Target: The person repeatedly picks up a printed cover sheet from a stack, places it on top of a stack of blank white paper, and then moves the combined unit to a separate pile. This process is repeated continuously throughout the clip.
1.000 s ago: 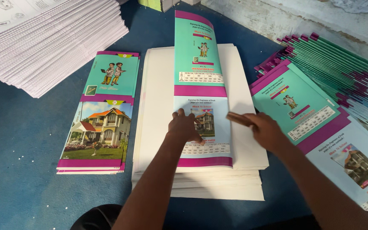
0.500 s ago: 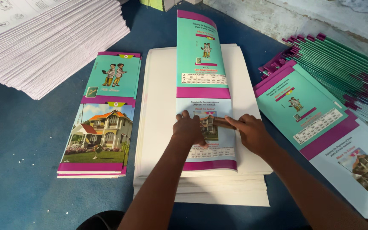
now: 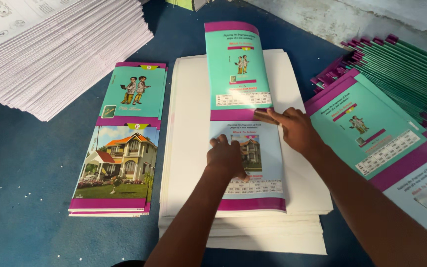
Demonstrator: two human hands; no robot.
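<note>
A long teal and magenta printed cover sheet (image 3: 240,74) lies on a stack of white paper sheets (image 3: 189,128) in the middle. My left hand (image 3: 226,157) presses down flat on its lower half, over a small house picture. My right hand (image 3: 292,127) rests at the sheet's right edge, fingers pointing left along the magenta fold band between the two halves. Neither hand holds anything.
A finished pile of covers showing a house picture (image 3: 119,163) lies to the left on the blue surface (image 3: 21,173). A fanned spread of teal and magenta covers (image 3: 376,133) fills the right. A tall white paper stack (image 3: 50,49) sits at far left.
My right hand slid up along the cover's right edge to the magenta fold band. My left hand stayed pressed on the lower half.
</note>
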